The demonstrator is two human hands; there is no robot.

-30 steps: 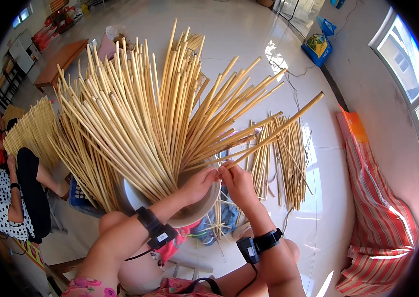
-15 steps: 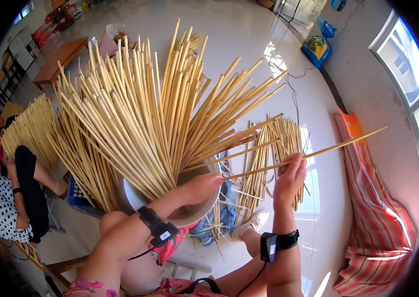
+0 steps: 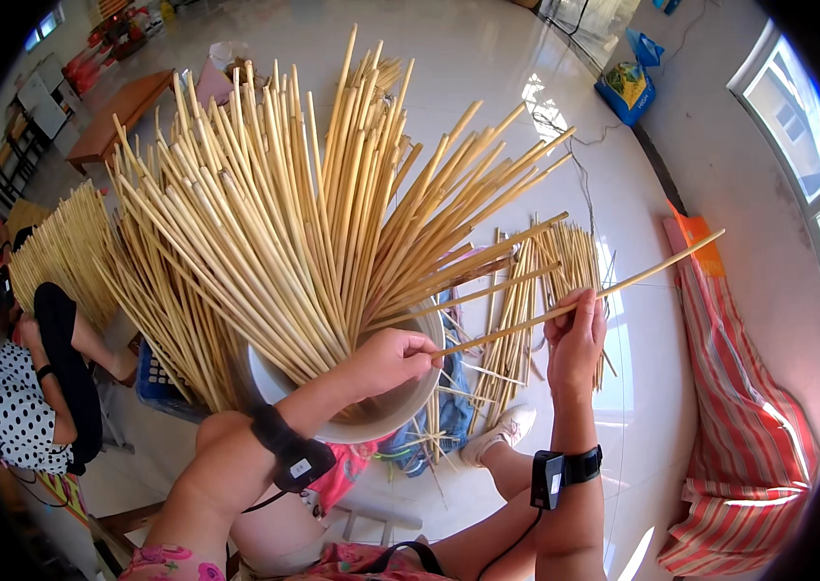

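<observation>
Between my hands runs a thin tan cane stick (image 3: 507, 327), slanting up to the right. My left hand (image 3: 392, 362) pinches its lower end, close over the rim of a white bucket (image 3: 279, 380). Farther along, my right hand (image 3: 576, 334) is closed around the stick, and its upper end sticks out beyond the fingers toward the window side. A thick fan of similar cane sticks (image 3: 264, 223) stands in the bucket, leaning outward on the left, back and right. The bucket's inside is partly hidden by my left hand and forearm.
More sticks lie on the floor (image 3: 516, 320) right of the bucket. A blue basket (image 3: 153, 378) holding sticks stands left. A seated person in a dotted top (image 3: 17, 402) is farther left, beside another bundle (image 3: 66, 252). Striped cloth (image 3: 739, 407) drapes along the right wall.
The held stick has shifted slightly left through my right hand, with less of it showing beyond the fingers. The whole view has moved a little.
</observation>
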